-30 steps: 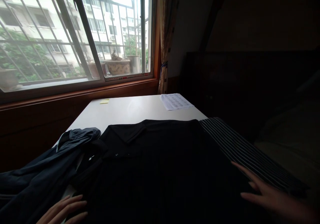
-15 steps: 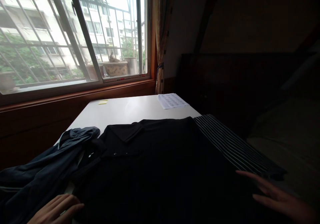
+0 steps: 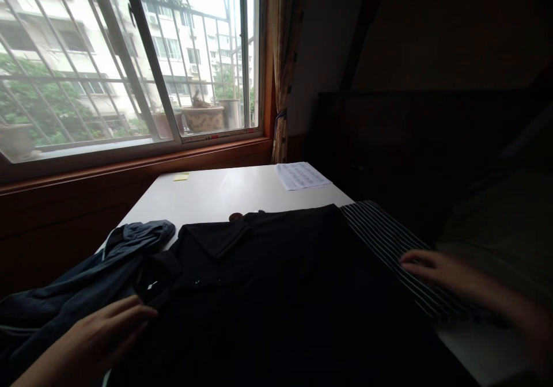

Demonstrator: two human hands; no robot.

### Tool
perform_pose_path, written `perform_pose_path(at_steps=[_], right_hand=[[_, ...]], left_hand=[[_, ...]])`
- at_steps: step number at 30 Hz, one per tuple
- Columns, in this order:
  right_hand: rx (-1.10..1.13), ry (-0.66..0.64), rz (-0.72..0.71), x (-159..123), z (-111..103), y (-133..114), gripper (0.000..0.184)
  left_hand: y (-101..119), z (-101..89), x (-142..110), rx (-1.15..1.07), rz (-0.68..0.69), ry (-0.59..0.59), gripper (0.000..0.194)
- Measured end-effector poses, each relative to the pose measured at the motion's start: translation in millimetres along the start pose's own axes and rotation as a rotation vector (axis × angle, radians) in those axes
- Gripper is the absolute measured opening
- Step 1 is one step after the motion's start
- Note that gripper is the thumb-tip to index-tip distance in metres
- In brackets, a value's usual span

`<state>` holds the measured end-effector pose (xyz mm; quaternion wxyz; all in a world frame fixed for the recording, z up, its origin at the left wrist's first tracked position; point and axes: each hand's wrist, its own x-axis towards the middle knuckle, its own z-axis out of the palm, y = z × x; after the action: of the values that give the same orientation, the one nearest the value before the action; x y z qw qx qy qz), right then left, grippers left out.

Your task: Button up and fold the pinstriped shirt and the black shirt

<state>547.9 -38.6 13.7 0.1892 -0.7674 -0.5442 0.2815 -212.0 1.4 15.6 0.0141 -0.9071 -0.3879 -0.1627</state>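
A black collared shirt [image 3: 276, 295] lies spread over the table, its collar [image 3: 162, 274] with a small white label pointing left. Just below that collar is my left hand [image 3: 112, 329], fingers stretched out and close together above the dark cloth. My right hand [image 3: 425, 269] hovers at the shirt's right edge, over a dark cloth with white stripes [image 3: 380, 231]. Its fingers are slightly bent and a little apart, with nothing visible between them. The shirt's lower part is too dark to make out folds.
A crumpled navy garment [image 3: 86, 289] lies left of the shirt. Farther back on the white table [image 3: 224, 191] are printed sheets [image 3: 302, 175] and a yellow sticky note [image 3: 181, 176]. A small brown round object [image 3: 235, 217] peeks from behind the shirt. A barred window and curtain [image 3: 281, 87] stand beyond.
My left hand has moved up toward the collar. My right hand has moved up and left onto the striped cloth. The shirt's far edge has dropped slightly, uncovering the brown round object.
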Motion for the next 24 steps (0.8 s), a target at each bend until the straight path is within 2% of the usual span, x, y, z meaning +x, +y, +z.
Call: perform_pose_path(at_steps=[1,3,4,7,10,13,17,24], right_hand=[[0.005,0.011,-0.031,19,-1,-13,0.042],[-0.027,0.056,-0.050,57,1,-38,0.044],[-0.047,0.123,-0.051,77,4,-49,0.044],[-0.055,0.223,-0.070,134,17,-70,0.043],[-0.095,0.319,-0.078,182,32,-79,0.044],[-0.122,0.349,-0.069,218,45,-79,0.054],[-0.116,0.330,-0.057,246,51,-75,0.060],[-0.057,0.177,-0.144,266,42,-71,0.048]], left_hand=[[-7,-2.2,19,-0.070,-0.010,-0.068,0.025],[-22,1.8,58,-0.138,-0.076,-0.074,0.028],[-30,7.8,77,-0.148,-0.107,-0.067,0.029],[-59,35.4,128,-0.098,-0.186,-0.058,0.034],[-88,62.6,165,-0.025,-0.299,-0.133,0.040],[-109,78.3,187,0.023,-0.395,-0.257,0.046],[-128,82.3,205,0.018,-0.447,-0.313,0.053],[-150,82.0,232,-0.090,-0.482,-0.433,0.028]])
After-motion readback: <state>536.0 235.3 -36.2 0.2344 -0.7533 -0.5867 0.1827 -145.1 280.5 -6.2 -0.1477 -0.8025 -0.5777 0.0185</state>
